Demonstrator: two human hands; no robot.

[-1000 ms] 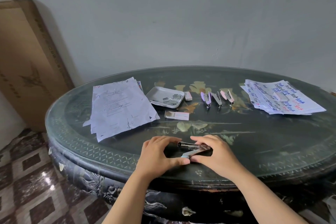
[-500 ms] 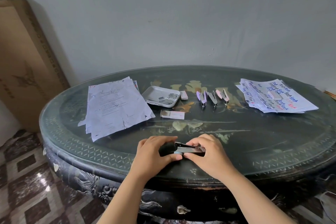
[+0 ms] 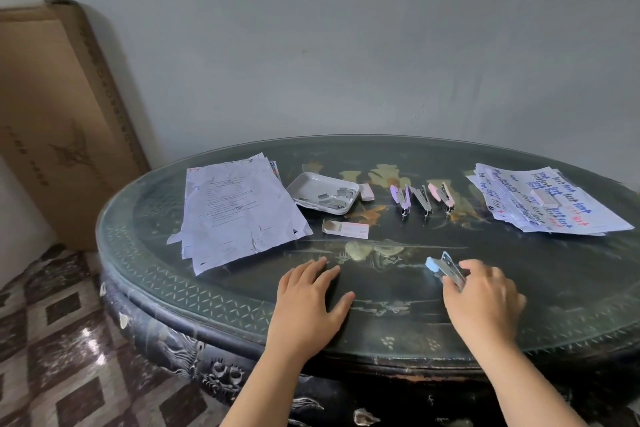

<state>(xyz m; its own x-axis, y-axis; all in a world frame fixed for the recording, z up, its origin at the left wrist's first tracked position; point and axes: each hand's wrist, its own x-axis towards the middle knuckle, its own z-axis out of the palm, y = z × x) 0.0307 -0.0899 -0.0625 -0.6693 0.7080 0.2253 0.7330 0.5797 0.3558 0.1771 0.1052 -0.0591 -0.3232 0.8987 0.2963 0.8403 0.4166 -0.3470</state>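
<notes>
Nearest, on the dark tabletop (image 3: 571, 288): left hand (image 3: 311, 302) laid flat, palm down, fingers straight and slightly spread, holding nothing. Just to the right, well apart from it: right hand (image 3: 481, 302) with fingers curled round a small stapler (image 3: 445, 269), blue end poking out beyond the fingertips; low over the glass, contact with it unclear through blur.

Further back, an open staple box (image 3: 345, 229) with red print too small to read. Left of it, a stack of printed sheets (image 3: 239, 211), text illegible. Behind, a white tray (image 3: 311, 185) with loose staple strips (image 3: 337, 196), then three staplers side by side: purple (image 3: 401, 198), grey (image 3: 422, 199), pink (image 3: 441, 196). Far right, a stack of sheets (image 3: 512, 198) handwritten in blue and red, unreadable.

Farthest left, a cardboard box (image 3: 59, 121) leaning on the wall, faint print, not legible.
</notes>
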